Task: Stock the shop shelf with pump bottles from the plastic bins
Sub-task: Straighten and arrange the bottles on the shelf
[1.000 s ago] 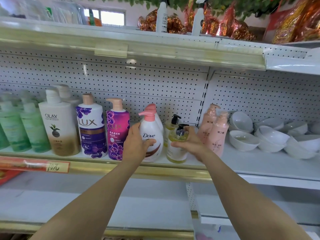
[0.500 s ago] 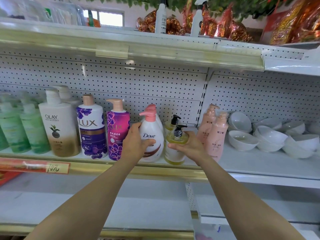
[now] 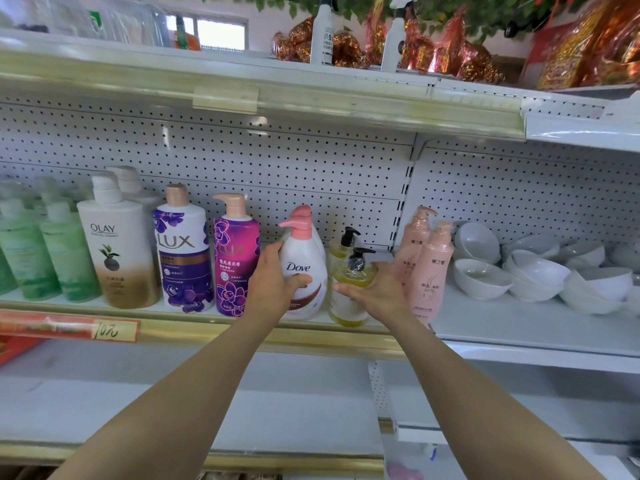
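- Looks like the setting-down step: grips the Dove bottle with the left hand, thumb across the front, fingers round its 9 o'clock side.
- Cups the yellow pump bottle with the right hand from 3 o'clock, thumb in front, fingers curled behind. Has both upright at the front of the shelf.
- Next, probably: let go, pull both hands straight back toward 6 o'clock, fetch more stock (no bins in view).
- Tight fit, tbh: purple LUX bottle just beside the left hand at 9 o'clock, pink bottles right against the other at 3.
- Worth minding the gold rail at 6 on the way out.
- Leaves bare shelf only in front of the bowls, further round at 3 o'clock.
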The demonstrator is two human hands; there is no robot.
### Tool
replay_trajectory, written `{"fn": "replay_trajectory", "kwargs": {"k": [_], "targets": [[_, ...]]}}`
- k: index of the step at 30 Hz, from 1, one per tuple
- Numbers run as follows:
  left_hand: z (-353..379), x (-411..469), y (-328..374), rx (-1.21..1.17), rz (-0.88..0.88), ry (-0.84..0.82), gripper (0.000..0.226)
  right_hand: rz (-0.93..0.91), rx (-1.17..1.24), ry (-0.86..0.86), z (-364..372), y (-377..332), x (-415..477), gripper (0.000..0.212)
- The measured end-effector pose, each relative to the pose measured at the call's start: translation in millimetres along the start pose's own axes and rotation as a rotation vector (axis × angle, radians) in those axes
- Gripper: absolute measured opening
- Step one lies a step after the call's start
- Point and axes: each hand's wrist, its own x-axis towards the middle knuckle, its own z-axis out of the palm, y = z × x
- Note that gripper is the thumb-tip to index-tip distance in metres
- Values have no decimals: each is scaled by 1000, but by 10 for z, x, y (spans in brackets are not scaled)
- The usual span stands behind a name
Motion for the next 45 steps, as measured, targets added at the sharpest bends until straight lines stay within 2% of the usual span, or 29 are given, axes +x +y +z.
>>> {"fn": "replay_trajectory", "kwargs": {"k": [4, 8, 18, 25, 27, 28, 31, 34, 36, 38, 40, 42, 45], "targets": [[-3, 12, 14, -2, -20, -7, 79, 25, 173, -207, -147, 61, 19, 98], [-4, 8, 20, 5, -27, -6, 79, 2, 197, -193, -157, 125, 35, 79], [-21, 21, 26, 11, -37, -12, 78, -28, 118, -50, -73, 58, 14, 77], [23, -30, 36, 10, -8, -29, 79, -20, 51, -106, -128, 57, -66, 93], [55, -78, 45, 46, 17, -13, 81, -37, 75, -40, -178, 41, -138, 97], [77, -122, 55, 74, 20, 29, 83, -63, 88, 16, -218, 25, -177, 92], [181, -321, 117, 168, 72, 244, 81, -155, 148, 218, -405, 8, -309, 58], [370, -486, 246, 217, 236, 269, 73, -198, 162, 402, -640, 35, -415, 27], [514, -521, 368, 197, 303, 223, 68, -213, 186, 524, -783, 69, -447, 28], [644, -511, 486, 203, 345, 147, 63, -206, 185, 616, -925, 119, -414, 38], [747, -466, 539, 217, 370, 82, 59, -153, 159, 568, -1050, 183, -326, 53], [818, -418, 537, 226, 370, 26, 56, -72, 174, 400, -1126, 248, -238, 66], [896, -402, 481, 267, 359, -60, 55, 3, 199, 179, -1143, 377, -153, 55]]}}
